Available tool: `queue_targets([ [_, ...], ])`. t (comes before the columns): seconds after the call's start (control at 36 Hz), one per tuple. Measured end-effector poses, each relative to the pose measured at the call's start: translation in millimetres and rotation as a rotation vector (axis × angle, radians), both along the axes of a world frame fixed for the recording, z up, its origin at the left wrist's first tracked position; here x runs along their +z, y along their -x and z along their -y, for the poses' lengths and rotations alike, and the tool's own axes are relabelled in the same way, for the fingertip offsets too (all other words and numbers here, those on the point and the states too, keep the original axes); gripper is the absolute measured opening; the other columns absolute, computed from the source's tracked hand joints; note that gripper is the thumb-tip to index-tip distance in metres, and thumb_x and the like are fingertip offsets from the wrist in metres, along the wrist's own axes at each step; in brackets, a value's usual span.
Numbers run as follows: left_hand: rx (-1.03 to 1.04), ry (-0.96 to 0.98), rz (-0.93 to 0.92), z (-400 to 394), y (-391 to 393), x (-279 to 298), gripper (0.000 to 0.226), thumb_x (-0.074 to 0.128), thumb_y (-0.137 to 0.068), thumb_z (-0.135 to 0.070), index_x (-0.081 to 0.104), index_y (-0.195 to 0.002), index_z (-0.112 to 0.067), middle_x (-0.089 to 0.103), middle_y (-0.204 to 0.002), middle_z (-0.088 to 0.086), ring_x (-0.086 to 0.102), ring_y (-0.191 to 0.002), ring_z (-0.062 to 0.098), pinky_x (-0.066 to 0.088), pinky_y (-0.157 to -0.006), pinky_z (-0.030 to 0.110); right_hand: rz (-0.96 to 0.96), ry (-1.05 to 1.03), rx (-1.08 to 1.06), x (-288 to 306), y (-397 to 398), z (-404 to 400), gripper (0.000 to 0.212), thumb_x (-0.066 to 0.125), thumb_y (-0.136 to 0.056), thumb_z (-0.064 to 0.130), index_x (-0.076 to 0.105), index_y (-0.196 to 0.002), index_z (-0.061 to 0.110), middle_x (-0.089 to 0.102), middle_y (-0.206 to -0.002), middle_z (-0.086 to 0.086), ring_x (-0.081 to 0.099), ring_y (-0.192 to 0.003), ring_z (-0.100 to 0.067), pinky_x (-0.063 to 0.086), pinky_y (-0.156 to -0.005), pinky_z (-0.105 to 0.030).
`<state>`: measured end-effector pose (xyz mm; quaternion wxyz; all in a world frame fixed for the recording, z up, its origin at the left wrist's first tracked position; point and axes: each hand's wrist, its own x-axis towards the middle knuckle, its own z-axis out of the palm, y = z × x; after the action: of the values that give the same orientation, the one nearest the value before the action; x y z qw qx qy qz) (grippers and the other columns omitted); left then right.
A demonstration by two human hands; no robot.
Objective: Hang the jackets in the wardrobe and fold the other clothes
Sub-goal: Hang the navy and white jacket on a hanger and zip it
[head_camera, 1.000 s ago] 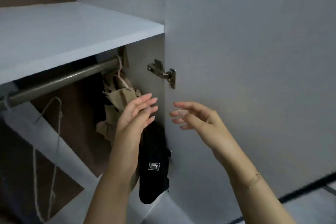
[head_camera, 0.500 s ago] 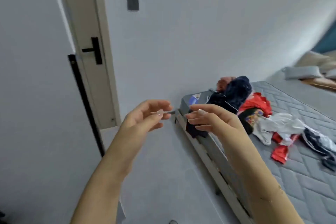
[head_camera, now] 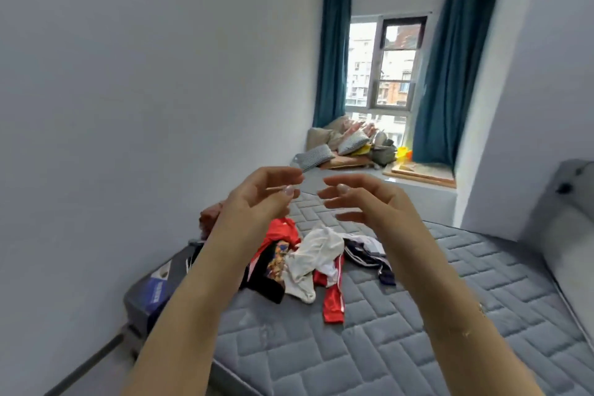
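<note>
Both hands are raised in front of the chest, empty. The left hand has its grip loosely curled with finger and thumb tips near each other but closed on nothing that can be made out; the right hand has its grip released, fingers spread and slightly bent. The fingertips of the two hands face each other, apart.

The pile of clothes lies on the bed, below and beyond both hands, well apart from either grip. Taking the white garment as the landmark: a red garment lies to its left and beyond it, a red strip with white stripes trails out from it toward the person, and a dark navy garment with white stripes lies to its right. The pile's long axis runs roughly left to right across the bed. The left forearm crosses in front of the pile's left end, so the left hand appears nearer the red garment, the right hand nearer the navy one.

Hidden or unclear: the left end of the pile is covered by the left forearm; which pieces are jackets cannot be told; the wardrobe is out of view. A reddish-brown item by the wall is partly hidden.
</note>
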<state>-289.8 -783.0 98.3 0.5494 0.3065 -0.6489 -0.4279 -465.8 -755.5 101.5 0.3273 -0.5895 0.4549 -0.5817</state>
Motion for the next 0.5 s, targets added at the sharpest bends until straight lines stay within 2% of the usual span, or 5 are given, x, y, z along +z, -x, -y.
queue_targets([
  [0.08, -0.045, 0.007, 0.001, 47, 39, -1, 0.027, 0.053, -0.097, -0.007, 0.069, -0.106, -0.027, 0.071, -0.108, -0.014, 0.066, -0.101, 0.003, 0.054, -0.085, 0.023, -0.011, 0.034, -0.050, 4, 40, 32, 0.020, 0.054, -0.096, 0.015, 0.072, -0.100, 0.023, 0.075, -0.094, 0.004, 0.070, -0.089, -0.009, 0.056, -0.075, -0.019],
  [0.25, -0.129, -0.071, -0.008, 136, 101, -15, 0.028, 0.053, -0.096, -0.005, 0.069, -0.104, -0.027, 0.072, -0.104, -0.014, 0.067, -0.099, 0.005, 0.053, -0.082, 0.020, -0.014, -0.020, -0.137, -5, 98, 100, 0.020, 0.054, -0.097, 0.014, 0.072, -0.100, 0.022, 0.076, -0.091, 0.006, 0.070, -0.086, -0.007, 0.055, -0.071, -0.016],
  [0.5, -0.291, -0.181, 0.046, 282, 157, -60, 0.027, 0.053, -0.095, -0.004, 0.068, -0.102, -0.026, 0.073, -0.099, -0.017, 0.068, -0.094, 0.002, 0.053, -0.079, 0.019, 0.043, -0.169, -0.303, -61, 144, 223, 0.022, 0.053, -0.096, 0.012, 0.072, -0.096, 0.023, 0.076, -0.090, 0.006, 0.071, -0.085, -0.010, 0.056, -0.075, -0.023],
])
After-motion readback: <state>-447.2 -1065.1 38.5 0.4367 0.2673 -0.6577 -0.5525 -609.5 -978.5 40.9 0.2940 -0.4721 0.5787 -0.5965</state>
